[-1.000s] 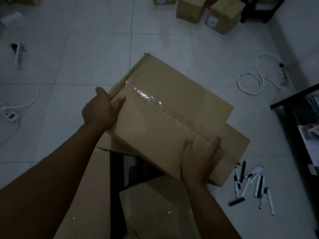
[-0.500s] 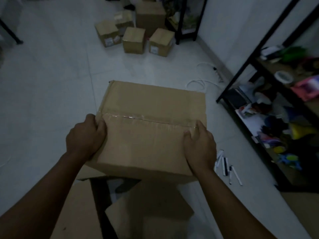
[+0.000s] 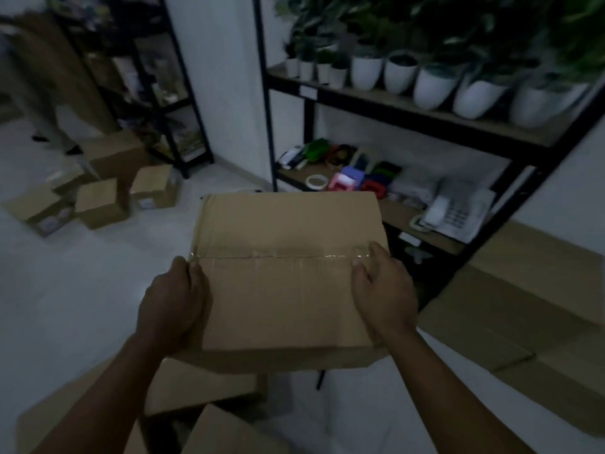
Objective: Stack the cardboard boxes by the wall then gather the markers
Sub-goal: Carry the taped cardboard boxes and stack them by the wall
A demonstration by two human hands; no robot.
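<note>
Held box (image 3: 288,257): matt brown cardboard w/ glossy clear tape (image 3: 278,256) on seam; shelf frame (image 3: 484,144) black metal, boards wood-look; pots (image 3: 433,86) smooth white, slight sheen; floor (image 3: 82,283) pale glossy tile.

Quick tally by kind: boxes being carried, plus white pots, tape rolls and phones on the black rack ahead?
Carried box: 1
White pots: 9
Tape rolls: 1
Phones: 1
Total: 12
</note>
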